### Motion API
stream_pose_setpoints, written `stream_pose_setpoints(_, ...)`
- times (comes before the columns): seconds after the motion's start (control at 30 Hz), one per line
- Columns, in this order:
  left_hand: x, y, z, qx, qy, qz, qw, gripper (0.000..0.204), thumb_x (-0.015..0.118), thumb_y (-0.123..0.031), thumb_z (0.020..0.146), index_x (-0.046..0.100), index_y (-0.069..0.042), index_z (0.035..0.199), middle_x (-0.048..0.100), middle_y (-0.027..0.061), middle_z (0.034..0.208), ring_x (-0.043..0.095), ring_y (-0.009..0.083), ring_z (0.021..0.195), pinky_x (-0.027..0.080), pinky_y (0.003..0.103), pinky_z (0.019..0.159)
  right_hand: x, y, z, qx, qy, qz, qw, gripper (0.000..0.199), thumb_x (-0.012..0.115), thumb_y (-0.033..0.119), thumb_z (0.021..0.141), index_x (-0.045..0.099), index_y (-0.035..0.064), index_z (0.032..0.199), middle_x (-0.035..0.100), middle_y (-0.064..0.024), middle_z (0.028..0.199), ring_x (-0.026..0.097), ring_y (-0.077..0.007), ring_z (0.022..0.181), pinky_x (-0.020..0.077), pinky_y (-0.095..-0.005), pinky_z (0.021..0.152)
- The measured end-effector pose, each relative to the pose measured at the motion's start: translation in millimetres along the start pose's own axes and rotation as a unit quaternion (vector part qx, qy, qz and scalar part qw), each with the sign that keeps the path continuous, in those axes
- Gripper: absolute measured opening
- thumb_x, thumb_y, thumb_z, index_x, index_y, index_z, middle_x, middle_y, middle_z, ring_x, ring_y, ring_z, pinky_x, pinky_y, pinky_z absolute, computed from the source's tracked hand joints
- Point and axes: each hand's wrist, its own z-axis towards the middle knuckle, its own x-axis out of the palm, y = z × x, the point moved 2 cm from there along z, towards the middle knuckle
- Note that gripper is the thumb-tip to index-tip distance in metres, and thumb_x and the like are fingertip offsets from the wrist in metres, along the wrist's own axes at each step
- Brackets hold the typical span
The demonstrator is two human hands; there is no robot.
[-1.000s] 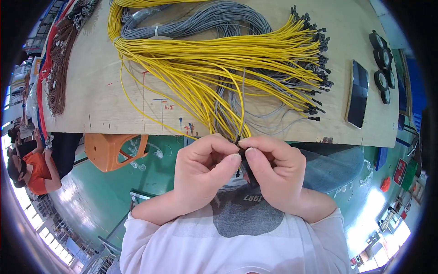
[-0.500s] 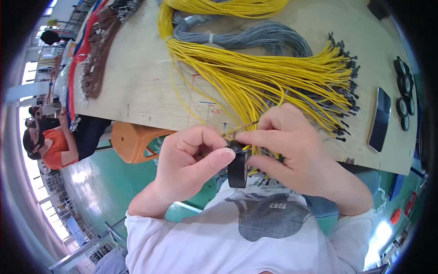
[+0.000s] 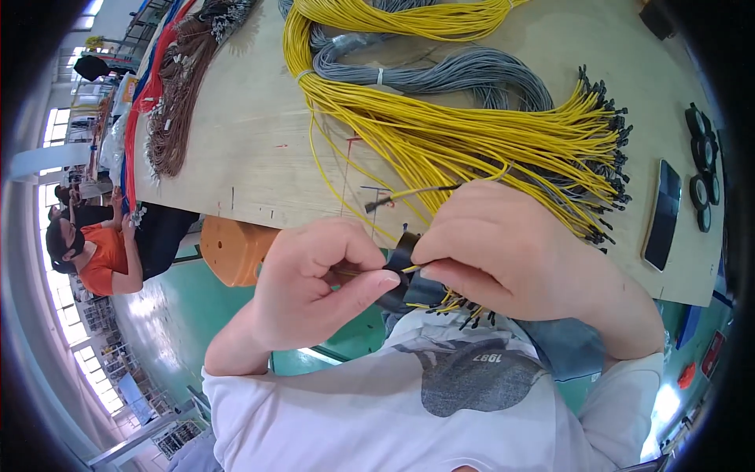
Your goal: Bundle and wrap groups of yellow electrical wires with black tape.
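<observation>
The left hand [image 3: 314, 283] is curled nearly closed, thumb pressed forward against the bent forefinger, pinching a thin yellow wire [image 3: 409, 269] right where it meets a strip of black tape [image 3: 403, 253]. The right hand [image 3: 511, 252] comes in from three o'clock, its fingers folded tight over the same spot, so that both hands touch at the centre of the view. It grips the tape and the wire bundle from above; how much lies inside the fist cannot be told. Below the right hand, at about five o'clock from the pinch, a small bunch of yellow wire ends with black tips [image 3: 460, 305] sticks out over the white shirt [image 3: 393, 409].

At twelve o'clock from the hands lies the wooden table [image 3: 252, 141], and on it a broad fan of yellow wires [image 3: 487, 141], black terminals spread toward two o'clock. A coil of grey wires [image 3: 440, 75] sits just behind them. At ten o'clock lie brown wires [image 3: 185, 94]. A dark phone [image 3: 662, 212] rests at three o'clock, rolls of black tape [image 3: 701, 169] just beside it. An orange stool [image 3: 236, 248] stands under the table edge at nine o'clock.
</observation>
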Motion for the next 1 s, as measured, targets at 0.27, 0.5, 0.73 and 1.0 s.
stream_pose_setpoints(0.27,20.3,-4.0,-7.6,0.127,-0.121,0.207,0.963,0.011,0.063,0.005,0.068,0.058,-0.001,0.077,0.046,0.0037,0.057,0.043,0.0133,0.044,0.034,0.023,0.040,0.8,-3.2,-4.0,0.073,0.025,0.100,0.992,0.007,0.058,0.006,0.075,0.054,0.0031,0.081,0.053,-0.0089,0.071,0.052,-0.0282,0.070,0.0401,-0.0362,0.065)
stream_pose_setpoints(0.5,22.4,-1.5,-9.6,0.239,-0.102,0.332,0.907,0.024,0.066,0.003,0.059,0.060,-0.001,0.081,0.042,0.0033,0.054,0.042,0.0156,0.041,0.029,0.026,0.035,0.3,-2.5,-6.6,0.069,0.028,0.074,0.994,0.008,0.058,0.006,0.075,0.054,0.0033,0.082,0.053,-0.0087,0.074,0.052,-0.0276,0.071,0.0395,-0.0356,0.068)
stream_pose_setpoints(0.73,29.2,-1.1,-1.2,0.117,-0.190,0.247,0.943,0.026,0.069,-0.001,0.056,0.060,-0.003,0.081,0.040,0.0004,0.053,0.036,0.0112,0.040,0.025,0.025,0.034,0.0,-3.0,-6.2,0.056,0.009,0.059,0.997,0.009,0.059,0.006,0.074,0.053,0.0028,0.080,0.052,-0.0091,0.073,0.052,-0.0281,0.071,0.0397,-0.0363,0.068)
stream_pose_setpoints(1.0,30.3,4.8,-3.0,0.329,-0.124,0.460,0.815,0.023,0.069,-0.004,0.060,0.058,-0.001,0.080,0.040,-0.0006,0.054,0.038,0.0102,0.041,0.026,0.025,0.035,-1.5,-4.2,-9.8,0.078,0.030,0.050,0.995,0.007,0.058,0.006,0.076,0.055,0.0024,0.082,0.055,-0.0106,0.075,0.053,-0.0274,0.071,0.0411,-0.0332,0.066)
